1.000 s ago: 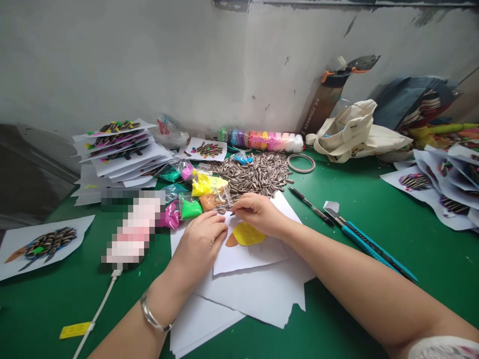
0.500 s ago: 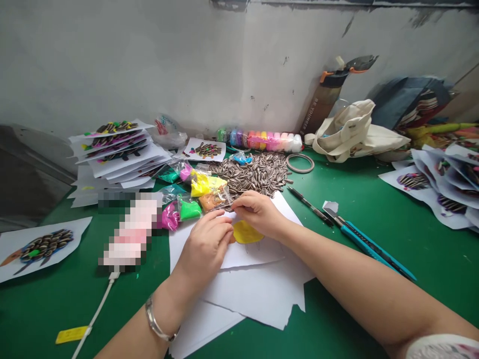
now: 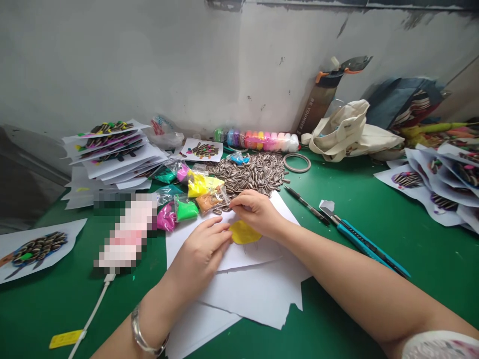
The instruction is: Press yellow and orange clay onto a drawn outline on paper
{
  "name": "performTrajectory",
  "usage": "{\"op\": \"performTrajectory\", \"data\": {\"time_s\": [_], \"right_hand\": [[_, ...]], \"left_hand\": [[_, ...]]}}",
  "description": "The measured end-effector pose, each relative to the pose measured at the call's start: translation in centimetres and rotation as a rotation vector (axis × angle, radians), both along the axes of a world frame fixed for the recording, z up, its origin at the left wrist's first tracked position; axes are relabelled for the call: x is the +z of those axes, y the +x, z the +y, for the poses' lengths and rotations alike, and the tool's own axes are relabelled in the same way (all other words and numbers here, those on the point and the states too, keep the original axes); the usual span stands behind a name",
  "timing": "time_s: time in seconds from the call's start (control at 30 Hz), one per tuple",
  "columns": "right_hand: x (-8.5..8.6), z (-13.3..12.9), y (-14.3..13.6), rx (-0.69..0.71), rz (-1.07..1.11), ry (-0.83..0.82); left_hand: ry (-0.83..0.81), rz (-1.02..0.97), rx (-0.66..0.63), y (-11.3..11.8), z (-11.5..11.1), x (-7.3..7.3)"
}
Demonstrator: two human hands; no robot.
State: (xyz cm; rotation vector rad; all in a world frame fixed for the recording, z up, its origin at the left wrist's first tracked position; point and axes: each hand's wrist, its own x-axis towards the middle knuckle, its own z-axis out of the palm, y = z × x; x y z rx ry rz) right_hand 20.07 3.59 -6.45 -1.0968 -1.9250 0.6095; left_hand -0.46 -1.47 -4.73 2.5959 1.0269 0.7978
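Observation:
A flat, rounded piece of yellow clay (image 3: 245,233) lies on a white sheet of paper (image 3: 258,257) with pencil lines below it. My left hand (image 3: 202,247) rests on the paper at the clay's left, fingers stretched out. Above the clay, my right hand (image 3: 254,212) has its thumb and fingertips pinched together; what is between them, if anything, is hidden. Those fingertips are beside the clear bag of orange clay (image 3: 209,201). Bags of green clay (image 3: 186,209) and yellow clay (image 3: 198,184) lie close by, in front of a pile of sunflower seeds (image 3: 254,172).
To the right are a pen (image 3: 307,205) and a blue utility knife (image 3: 368,244) with its blade out. A tape roll (image 3: 297,163) lies behind. Paper stacks with seed pictures (image 3: 112,149) stand left; a bottle (image 3: 318,102) and cloth bag (image 3: 346,132) are at the back right.
My left hand has shifted slightly and its fingers have straightened beside the yellow clay. My right hand stays almost in place. The whole view has moved a little.

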Motion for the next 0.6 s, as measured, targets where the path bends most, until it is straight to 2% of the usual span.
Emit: {"op": "performTrajectory", "data": {"time_s": [0.17, 0.37, 0.6], "right_hand": [[0.0, 0.0, 0.1, -0.002, -0.010, -0.013], [0.5, -0.2, 0.2, -0.001, -0.049, 0.028], [0.5, -0.6, 0.2, 0.046, -0.158, 0.175]], "left_hand": [[-0.022, -0.149, 0.119, -0.5, 0.1, 1.0], [-0.115, -0.183, 0.259, -0.7, 0.2, 2.0], [-0.113, -0.081, 0.245, -0.7, 0.4, 2.6]]}}
